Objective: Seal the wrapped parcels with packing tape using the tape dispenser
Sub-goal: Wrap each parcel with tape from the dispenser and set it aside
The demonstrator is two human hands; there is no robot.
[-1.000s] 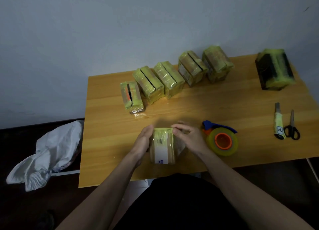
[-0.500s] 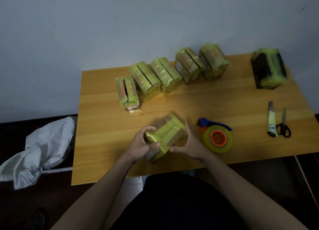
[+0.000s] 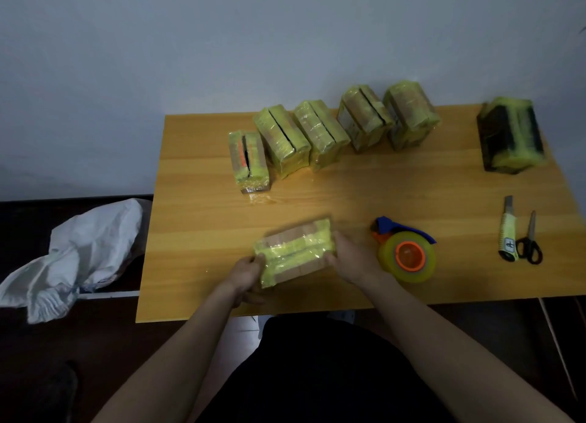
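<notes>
We hold the parcel (image 3: pixel 295 253) by its two ends — left hand (image 3: pixel 245 272) and right hand (image 3: pixel 350 260), fingers curled round it — low over the near tabletop (image 3: pixel 444 187), its long axis running left to right. The tape dispenser (image 3: pixel 406 253) lies just beside our right hand, the nearer one; taped parcels (image 3: pixel 317 137) line the far edge.

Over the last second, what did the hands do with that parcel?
Both hands, left hand and right hand, turned the parcel from standing on end to lying crosswise, gripping its ends. The tape dispenser, the row of parcels, knife and scissors stayed put.
</notes>
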